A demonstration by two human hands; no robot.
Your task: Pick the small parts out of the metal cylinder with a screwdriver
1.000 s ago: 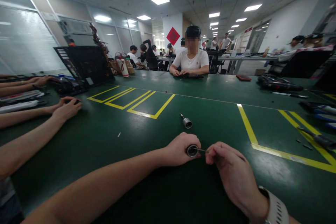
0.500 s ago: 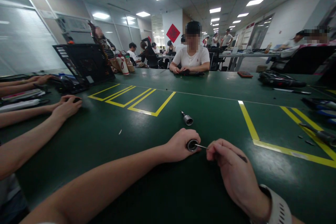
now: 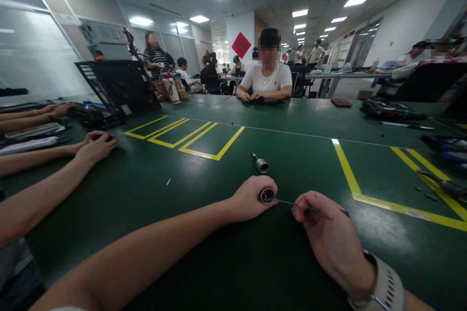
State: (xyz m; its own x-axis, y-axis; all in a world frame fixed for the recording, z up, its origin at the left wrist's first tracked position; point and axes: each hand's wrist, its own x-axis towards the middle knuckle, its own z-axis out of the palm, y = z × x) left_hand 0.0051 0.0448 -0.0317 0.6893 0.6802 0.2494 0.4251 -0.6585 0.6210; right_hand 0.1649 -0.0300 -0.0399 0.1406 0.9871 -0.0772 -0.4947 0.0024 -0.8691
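My left hand (image 3: 251, 197) is closed around a round metal socket (image 3: 267, 196), its open mouth turned toward me. Between the fingertips of my right hand (image 3: 324, 223) is a thin metal rod-like tool (image 3: 286, 202). The tip of this tool reaches the socket's mouth; whether it goes inside I cannot tell. Much of the tool's rear end is hidden by my palm. Just beyond my left hand, a nut-driver bit (image 3: 260, 163) with a narrow shank lies on the green table (image 3: 204, 262).
Yellow tape (image 3: 219, 150) marks boxes on the table. At left are a co-worker's hands (image 3: 97, 146) and a leaning black panel (image 3: 120, 87). A person (image 3: 266, 80) sits opposite. A black tool pouch (image 3: 392, 109) and a dark-handled tool (image 3: 445, 184) lie at right.
My right hand has shifted slightly right, drawing the thin tool back from the socket. My left hand stays almost in place. A standing person in the background has turned.
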